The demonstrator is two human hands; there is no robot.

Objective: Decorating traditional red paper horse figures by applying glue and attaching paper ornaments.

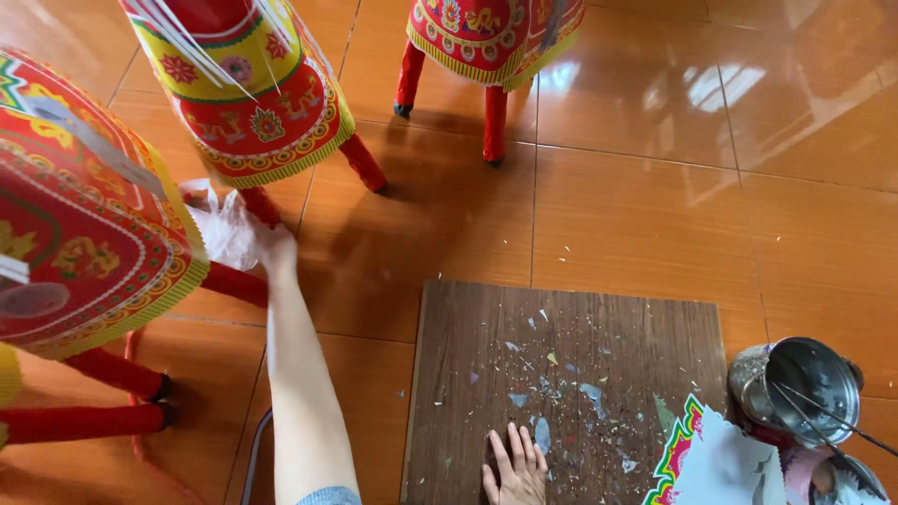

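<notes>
Left hand closes on crumpled plastic beside red paper figures, right hand spread flat on board; overreach risks toppling figures.

Pretty bright daylight shot overall, colours come out warm and saturated. The glossy orange floor tiles throw back big whitish window reflections in the upper right, so the light seems to come from that side. Soft, diffuse shadows sit on the tiles under the red legs and beside the outstretched forearm. The metal tin at lower right has a few small glints. The left hand looks a bit motion-smeared. Wide-angle stretch shows at the left edge; the centre is reasonably sharp.
</notes>
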